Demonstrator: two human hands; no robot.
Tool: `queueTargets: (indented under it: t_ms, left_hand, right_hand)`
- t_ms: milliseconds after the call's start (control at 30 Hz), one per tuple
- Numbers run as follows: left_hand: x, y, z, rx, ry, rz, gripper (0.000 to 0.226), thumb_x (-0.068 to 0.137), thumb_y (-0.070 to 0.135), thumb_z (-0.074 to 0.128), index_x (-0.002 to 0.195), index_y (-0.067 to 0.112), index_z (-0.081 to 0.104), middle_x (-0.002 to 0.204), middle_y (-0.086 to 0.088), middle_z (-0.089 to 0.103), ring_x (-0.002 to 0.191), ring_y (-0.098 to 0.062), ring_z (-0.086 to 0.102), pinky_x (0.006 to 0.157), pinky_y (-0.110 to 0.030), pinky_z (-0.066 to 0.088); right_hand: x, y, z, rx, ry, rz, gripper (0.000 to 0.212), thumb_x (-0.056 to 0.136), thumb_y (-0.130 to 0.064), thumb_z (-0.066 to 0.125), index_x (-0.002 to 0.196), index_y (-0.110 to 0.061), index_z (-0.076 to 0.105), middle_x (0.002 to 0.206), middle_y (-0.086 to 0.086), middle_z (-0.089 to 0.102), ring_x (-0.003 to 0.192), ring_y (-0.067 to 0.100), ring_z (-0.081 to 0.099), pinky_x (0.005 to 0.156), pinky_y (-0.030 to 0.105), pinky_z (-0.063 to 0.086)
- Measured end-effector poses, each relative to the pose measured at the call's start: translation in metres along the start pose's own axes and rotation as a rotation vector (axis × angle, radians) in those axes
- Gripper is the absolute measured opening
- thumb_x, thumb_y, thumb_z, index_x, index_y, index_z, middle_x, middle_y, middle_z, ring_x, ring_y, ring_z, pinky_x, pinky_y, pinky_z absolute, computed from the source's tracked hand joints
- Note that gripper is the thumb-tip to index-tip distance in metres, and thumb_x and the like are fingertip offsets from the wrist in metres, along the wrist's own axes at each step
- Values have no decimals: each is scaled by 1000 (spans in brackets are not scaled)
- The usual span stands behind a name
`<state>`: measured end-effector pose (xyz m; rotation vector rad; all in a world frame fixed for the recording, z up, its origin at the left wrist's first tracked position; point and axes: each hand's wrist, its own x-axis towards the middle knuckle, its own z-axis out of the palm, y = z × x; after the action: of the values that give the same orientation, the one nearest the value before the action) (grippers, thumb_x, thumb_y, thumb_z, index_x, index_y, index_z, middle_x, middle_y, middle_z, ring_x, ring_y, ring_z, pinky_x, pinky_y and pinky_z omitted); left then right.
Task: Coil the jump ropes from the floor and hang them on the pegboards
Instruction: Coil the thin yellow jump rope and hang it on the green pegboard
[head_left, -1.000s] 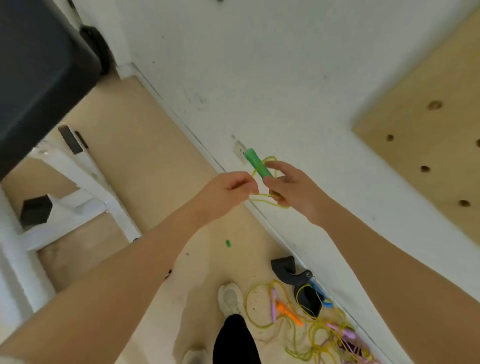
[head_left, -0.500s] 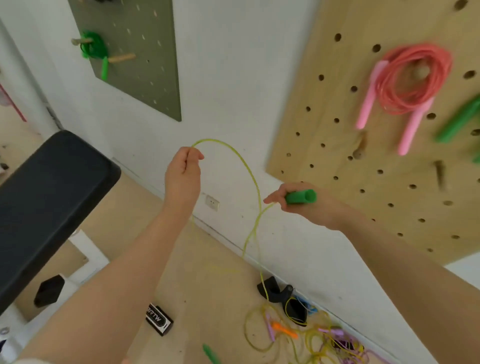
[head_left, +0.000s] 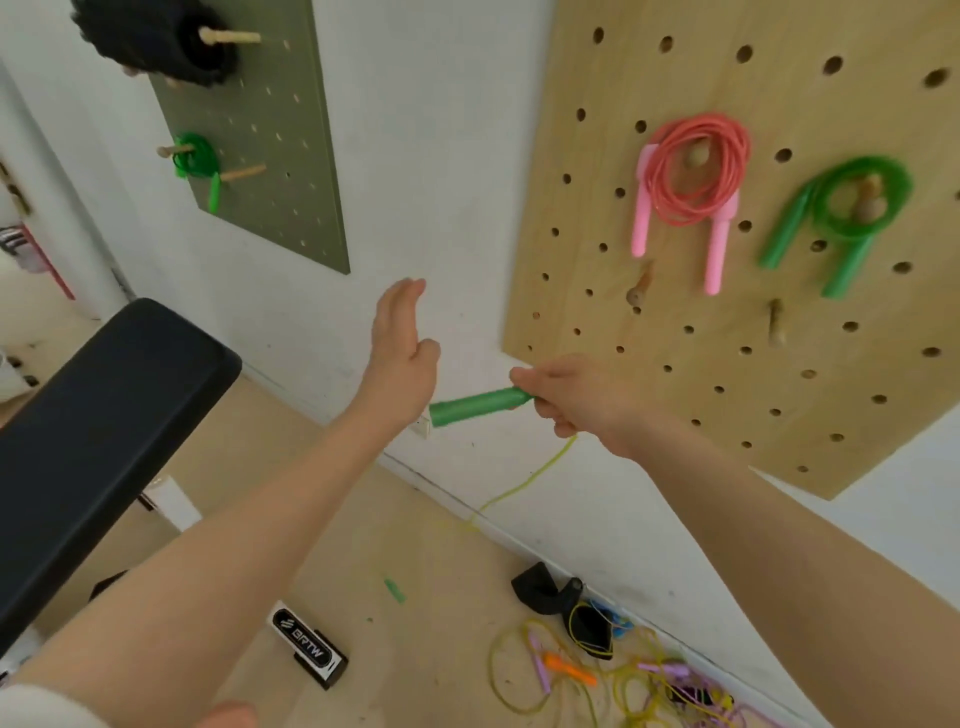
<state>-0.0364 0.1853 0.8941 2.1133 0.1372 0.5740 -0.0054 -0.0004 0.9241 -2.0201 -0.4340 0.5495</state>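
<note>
My right hand (head_left: 576, 397) grips one end of a green jump-rope handle (head_left: 475, 407) that points left. Its thin yellow-green cord (head_left: 524, 486) hangs from under that hand down to the floor. The rope's other green handle (head_left: 395, 591) lies on the floor. My left hand (head_left: 402, 348) is raised beside the handle with straight fingers and holds nothing. On the wooden pegboard (head_left: 727, 364) hang a coiled pink rope (head_left: 693, 182) and a coiled green rope (head_left: 852, 213). A tangle of loose ropes (head_left: 597, 675) lies on the floor by the wall.
A green pegboard (head_left: 270, 171) at the upper left carries a small green coil (head_left: 196, 158) and a black bundle (head_left: 161, 41). A black padded bench (head_left: 98, 436) fills the left. A black-and-white block (head_left: 310, 649) and black straps (head_left: 561, 605) lie on the wooden floor.
My left hand let go of the cord and opened; the loop it held up has dropped. My right hand turned the green handle so that it points left. The view tilted up.
</note>
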Motion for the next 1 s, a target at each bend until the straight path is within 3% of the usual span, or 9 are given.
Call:
queueTargets:
  t_ms: [67,167,267,400,500,600,667,800,1000]
  left_hand:
    - [-29,43,6,-45,-164,203,50,90,21,30,137,9,37,137,3,36,124,-5,35,101,-5,22]
    - [-60,73,22,40,-449,121,43,99,36,30,129,11,46,125,-4,51,102,-11,51,83,-14,38]
    - [-74,78,27,110,-262,60,40,99,36,30,131,16,43,108,-3,58,99,-18,55,83,-25,41]
    - [-91,70,16,268,-262,-2,37,92,51,41,92,18,58,60,11,54,60,-10,54,57,-29,41]
    - [-101,70,-11,-164,-11,-228,42,90,40,55,57,15,50,41,12,36,38,-7,31,43,-23,25]
    - [-113,57,-37,-858,254,-399,38,97,29,46,62,13,45,44,8,34,39,-8,29,45,-21,28]
    - [-126,53,-35,-965,42,-489,41,99,35,37,73,8,52,48,3,35,46,-13,38,57,-25,35]
    - [-142,81,-9,-534,-548,-521,49,95,50,33,84,8,55,49,3,25,43,-13,28,46,-22,29]
    - [-134,112,-9,-1025,-435,-111,28,90,23,42,90,17,69,50,9,20,39,-4,14,41,-16,15]
  right_hand:
    - [-10,-1,7,-111,-64,-2,34,93,-23,52,60,-16,49,56,-4,38,52,12,32,53,23,31]
    - [-27,-3,12,-55,-193,-98,19,92,-9,40,87,-10,59,73,5,51,66,12,45,68,28,44]
    - [-45,-4,6,-9,-291,-233,21,87,2,44,96,-11,57,88,7,56,78,11,53,73,24,47]
    - [-63,8,-9,-46,-299,-258,18,85,0,58,85,-17,54,64,-11,57,63,4,52,66,19,43]
    - [-71,28,-33,-106,-187,-244,14,85,-10,64,73,-16,59,63,-10,54,63,5,49,65,16,43]
    - [-79,52,-52,218,20,-179,20,91,-12,56,72,-15,58,63,-6,47,63,11,45,73,26,47]
    - [-85,59,-55,379,60,-163,22,95,-14,50,74,-14,56,59,-4,36,55,11,33,56,21,37]
    - [-88,39,-45,175,145,-167,21,94,-22,50,76,-17,61,59,-5,35,53,11,28,49,20,24]
    - [-82,40,-33,-244,493,-185,32,96,-34,46,88,-12,68,62,-4,54,49,9,38,46,20,29]
